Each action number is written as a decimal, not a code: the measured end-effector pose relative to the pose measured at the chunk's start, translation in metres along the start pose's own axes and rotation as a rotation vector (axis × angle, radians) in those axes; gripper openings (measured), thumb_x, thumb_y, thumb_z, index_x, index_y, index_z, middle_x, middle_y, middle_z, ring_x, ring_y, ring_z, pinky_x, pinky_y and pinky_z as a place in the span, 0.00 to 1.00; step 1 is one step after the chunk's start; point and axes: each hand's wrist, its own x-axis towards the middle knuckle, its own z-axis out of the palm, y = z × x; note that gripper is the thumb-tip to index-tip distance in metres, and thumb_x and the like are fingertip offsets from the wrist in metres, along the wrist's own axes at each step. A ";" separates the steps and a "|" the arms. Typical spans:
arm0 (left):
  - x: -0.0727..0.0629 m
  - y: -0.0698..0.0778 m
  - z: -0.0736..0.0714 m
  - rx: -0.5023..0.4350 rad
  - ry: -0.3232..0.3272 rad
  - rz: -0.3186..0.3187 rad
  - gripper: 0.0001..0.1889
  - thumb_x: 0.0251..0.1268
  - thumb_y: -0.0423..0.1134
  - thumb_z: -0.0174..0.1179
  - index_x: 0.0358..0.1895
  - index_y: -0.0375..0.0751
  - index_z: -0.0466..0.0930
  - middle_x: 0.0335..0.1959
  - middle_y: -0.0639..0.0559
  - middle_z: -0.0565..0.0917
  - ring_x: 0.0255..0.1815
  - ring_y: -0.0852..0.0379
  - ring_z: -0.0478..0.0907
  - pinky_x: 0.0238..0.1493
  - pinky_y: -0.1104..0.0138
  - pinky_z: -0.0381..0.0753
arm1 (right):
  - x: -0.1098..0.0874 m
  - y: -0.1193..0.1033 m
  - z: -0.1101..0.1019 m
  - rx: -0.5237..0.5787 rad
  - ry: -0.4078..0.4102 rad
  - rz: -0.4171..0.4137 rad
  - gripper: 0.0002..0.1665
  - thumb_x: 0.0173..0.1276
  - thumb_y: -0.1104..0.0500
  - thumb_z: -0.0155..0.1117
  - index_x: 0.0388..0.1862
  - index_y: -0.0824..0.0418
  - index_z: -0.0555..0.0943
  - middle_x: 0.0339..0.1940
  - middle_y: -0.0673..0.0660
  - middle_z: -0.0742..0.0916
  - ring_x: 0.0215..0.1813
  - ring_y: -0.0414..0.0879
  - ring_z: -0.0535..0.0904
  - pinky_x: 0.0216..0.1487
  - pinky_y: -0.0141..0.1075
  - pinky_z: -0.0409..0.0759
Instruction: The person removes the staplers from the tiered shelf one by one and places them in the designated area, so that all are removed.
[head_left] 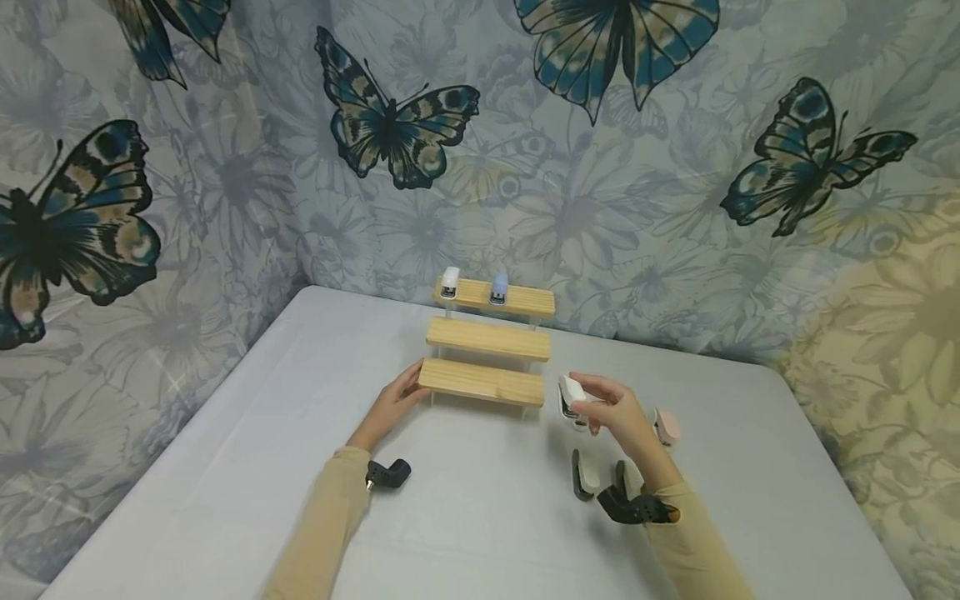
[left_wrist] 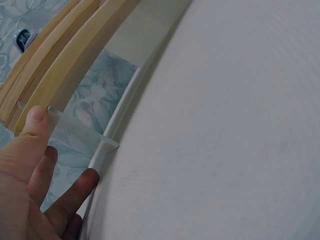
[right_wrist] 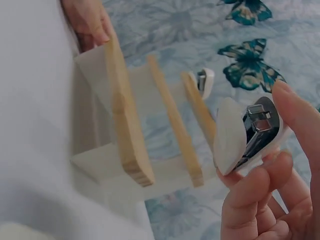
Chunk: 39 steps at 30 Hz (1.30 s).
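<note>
My right hand [head_left: 613, 410] pinches a small white stapler [head_left: 572, 390] just right of the wooden three-tier stand. In the right wrist view, the white stapler [right_wrist: 231, 135] shows its metal inner parts toward the camera. My left hand [head_left: 392, 410] touches the left end of the stand's lowest board [head_left: 480, 380]. Up close, that hand's thumb rests at the board's end beside a clear side panel [left_wrist: 80, 127], with the other fingers loosely extended below. On the top board [head_left: 531, 301] stand a white stapler [head_left: 450, 282] at the left and a lavender-blue stapler [head_left: 498, 287].
A pink stapler [head_left: 666, 426] lies on the white table [head_left: 465, 517] beyond my right forearm. Two pale staplers with dark bases, a left one [head_left: 587, 475] and a right one [head_left: 621, 477], lie near my right wrist. The middle board [head_left: 487, 338] spans the stand. Butterfly-patterned cloth [head_left: 570, 208] hangs behind.
</note>
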 end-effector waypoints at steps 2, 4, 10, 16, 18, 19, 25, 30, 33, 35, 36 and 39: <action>0.000 0.001 0.000 -0.007 -0.007 -0.008 0.35 0.60 0.53 0.55 0.68 0.45 0.55 0.66 0.54 0.59 0.64 0.54 0.57 0.61 0.63 0.60 | -0.009 0.003 -0.001 -0.016 0.007 -0.002 0.30 0.58 0.61 0.65 0.59 0.68 0.69 0.60 0.68 0.70 0.15 0.41 0.67 0.18 0.35 0.73; -0.001 0.003 0.001 -0.010 -0.019 -0.017 0.35 0.60 0.52 0.54 0.68 0.45 0.55 0.66 0.54 0.59 0.64 0.54 0.57 0.61 0.64 0.60 | -0.019 0.007 -0.003 -0.032 0.012 -0.001 0.29 0.58 0.61 0.65 0.58 0.67 0.71 0.60 0.66 0.70 0.14 0.41 0.66 0.17 0.36 0.72; -0.007 0.027 -0.002 -0.029 -0.038 0.006 0.32 0.64 0.43 0.54 0.67 0.36 0.54 0.66 0.46 0.58 0.65 0.48 0.55 0.62 0.58 0.58 | -0.045 0.021 -0.004 -0.004 0.014 -0.069 0.25 0.58 0.67 0.63 0.56 0.62 0.74 0.54 0.49 0.77 0.14 0.39 0.67 0.16 0.34 0.72; -0.009 0.039 -0.004 -0.002 -0.044 -0.004 0.30 0.65 0.40 0.53 0.68 0.36 0.53 0.66 0.46 0.58 0.65 0.48 0.55 0.62 0.61 0.58 | -0.065 0.030 0.003 0.028 0.077 -0.017 0.25 0.55 0.69 0.65 0.53 0.66 0.75 0.50 0.47 0.80 0.14 0.38 0.68 0.15 0.33 0.73; -0.009 0.038 -0.004 -0.005 -0.050 0.001 0.31 0.65 0.39 0.53 0.67 0.35 0.53 0.66 0.45 0.57 0.65 0.47 0.54 0.62 0.61 0.58 | -0.072 0.031 0.007 0.009 0.109 0.025 0.26 0.53 0.68 0.67 0.53 0.69 0.74 0.49 0.50 0.80 0.14 0.38 0.68 0.15 0.32 0.72; -0.009 0.037 -0.003 -0.007 -0.052 0.004 0.31 0.65 0.39 0.53 0.67 0.35 0.52 0.66 0.44 0.57 0.65 0.47 0.54 0.62 0.60 0.58 | -0.075 0.031 0.008 0.003 0.123 0.039 0.27 0.52 0.67 0.67 0.53 0.70 0.74 0.49 0.52 0.80 0.14 0.39 0.68 0.15 0.32 0.72; -0.004 0.017 0.000 -0.007 -0.027 0.001 0.33 0.63 0.47 0.54 0.68 0.41 0.54 0.66 0.50 0.59 0.65 0.51 0.55 0.62 0.61 0.58 | -0.095 0.036 0.017 0.071 0.163 0.047 0.25 0.50 0.71 0.67 0.50 0.67 0.76 0.46 0.50 0.82 0.13 0.37 0.67 0.13 0.29 0.71; 0.002 0.002 0.000 0.003 -0.016 0.018 0.34 0.61 0.51 0.54 0.68 0.45 0.55 0.65 0.53 0.61 0.64 0.54 0.57 0.62 0.63 0.59 | -0.108 0.042 0.024 0.111 0.178 0.072 0.25 0.49 0.73 0.67 0.49 0.67 0.77 0.46 0.51 0.81 0.14 0.37 0.67 0.14 0.28 0.71; 0.002 0.000 0.000 0.013 -0.018 0.010 0.35 0.60 0.52 0.54 0.68 0.46 0.55 0.65 0.53 0.60 0.64 0.54 0.58 0.61 0.63 0.60 | -0.116 0.044 0.026 0.115 0.173 0.096 0.26 0.49 0.73 0.67 0.50 0.69 0.76 0.47 0.53 0.81 0.14 0.37 0.67 0.14 0.29 0.72; 0.002 0.000 0.000 0.016 -0.017 0.000 0.35 0.59 0.53 0.54 0.68 0.46 0.55 0.66 0.53 0.60 0.64 0.54 0.58 0.61 0.64 0.61 | -0.121 0.048 0.027 0.120 0.156 0.097 0.26 0.50 0.72 0.66 0.51 0.69 0.75 0.47 0.50 0.81 0.14 0.37 0.67 0.14 0.29 0.72; 0.002 0.000 -0.001 0.016 -0.014 -0.005 0.35 0.59 0.54 0.55 0.68 0.46 0.55 0.66 0.53 0.60 0.63 0.54 0.59 0.61 0.64 0.61 | -0.122 0.050 0.028 0.122 0.148 0.094 0.26 0.50 0.72 0.66 0.51 0.69 0.75 0.47 0.49 0.81 0.14 0.37 0.67 0.14 0.29 0.72; 0.001 0.000 -0.001 0.014 0.000 -0.007 0.36 0.59 0.53 0.55 0.68 0.44 0.55 0.65 0.51 0.60 0.63 0.53 0.60 0.61 0.62 0.61 | -0.126 0.055 0.029 0.128 0.112 0.065 0.26 0.52 0.72 0.65 0.52 0.69 0.75 0.47 0.46 0.81 0.14 0.36 0.67 0.14 0.29 0.72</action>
